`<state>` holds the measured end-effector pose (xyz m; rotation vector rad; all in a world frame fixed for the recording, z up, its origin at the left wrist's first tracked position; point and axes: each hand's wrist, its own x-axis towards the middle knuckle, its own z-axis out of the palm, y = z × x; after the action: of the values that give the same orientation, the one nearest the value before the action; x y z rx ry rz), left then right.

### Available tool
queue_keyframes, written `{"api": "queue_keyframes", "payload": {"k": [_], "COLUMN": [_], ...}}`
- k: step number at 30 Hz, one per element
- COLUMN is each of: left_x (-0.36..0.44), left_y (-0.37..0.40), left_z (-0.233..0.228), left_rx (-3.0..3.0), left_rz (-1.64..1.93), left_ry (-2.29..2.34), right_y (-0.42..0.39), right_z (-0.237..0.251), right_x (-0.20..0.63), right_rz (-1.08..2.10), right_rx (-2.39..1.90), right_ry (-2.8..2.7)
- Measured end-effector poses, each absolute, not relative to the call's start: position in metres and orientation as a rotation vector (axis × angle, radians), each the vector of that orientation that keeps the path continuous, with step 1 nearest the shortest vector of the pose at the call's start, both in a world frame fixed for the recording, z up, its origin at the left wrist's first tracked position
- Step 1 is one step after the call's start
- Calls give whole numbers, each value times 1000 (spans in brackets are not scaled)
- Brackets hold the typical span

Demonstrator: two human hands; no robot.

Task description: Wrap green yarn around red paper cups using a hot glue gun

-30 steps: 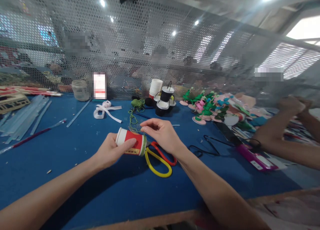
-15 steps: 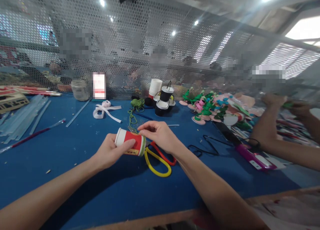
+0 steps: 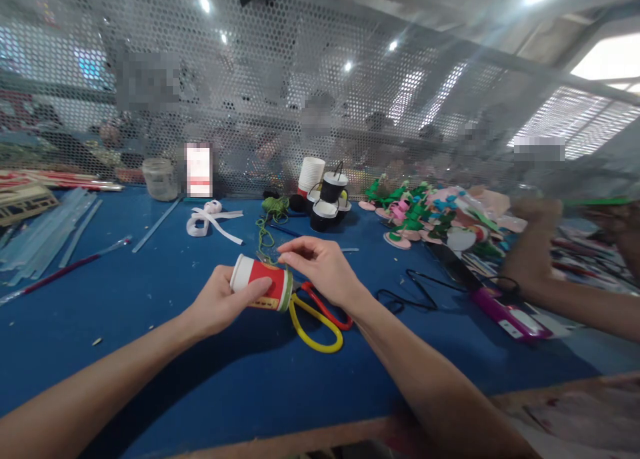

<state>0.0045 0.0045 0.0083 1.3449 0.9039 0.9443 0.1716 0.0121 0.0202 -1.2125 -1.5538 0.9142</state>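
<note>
My left hand point(image 3: 220, 304) grips a red and white paper cup point(image 3: 261, 284) held on its side just above the blue table point(image 3: 150, 352). My right hand point(image 3: 325, 267) pinches at the cup's upper edge, thumb and forefinger together; what it pinches is too small to tell. Scissors with red and yellow handles point(image 3: 320, 316) lie on the table just below and right of the cup. A tangle of green cord point(image 3: 273, 212) trails from behind the cup toward the back.
Stacked white cups and black cups point(image 3: 325, 192) stand at the back by the perforated screen. Coloured foam pieces point(image 3: 435, 216) are piled at the right, where another person's arms point(image 3: 550, 246) work. A pink tool with a black cable point(image 3: 505, 309), a white ribbon point(image 3: 213, 219), clear sticks point(image 3: 45, 232) and a jar point(image 3: 160, 178) lie around.
My hands and the cup have hardly moved. The other person's hands at the right have shifted further right and now hold a green strip.
</note>
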Motion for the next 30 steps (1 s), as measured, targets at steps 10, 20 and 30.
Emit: {"api": "queue_keyframes", "payload": {"k": [10, 20, 30], "left_x": [4, 5, 2], "left_y": [5, 4, 7], "left_z": [9, 10, 7], "left_rx": [1375, 1359, 1488], "left_rz": [972, 975, 1135], "left_ry": [922, 946, 985], "right_y": [13, 20, 6], "right_z": [17, 11, 28], "right_x": [172, 176, 181], "right_rz": [872, 961, 1244], "right_rx": [-1221, -1246, -1238], "right_ry": [-1550, -1677, -1628]}}
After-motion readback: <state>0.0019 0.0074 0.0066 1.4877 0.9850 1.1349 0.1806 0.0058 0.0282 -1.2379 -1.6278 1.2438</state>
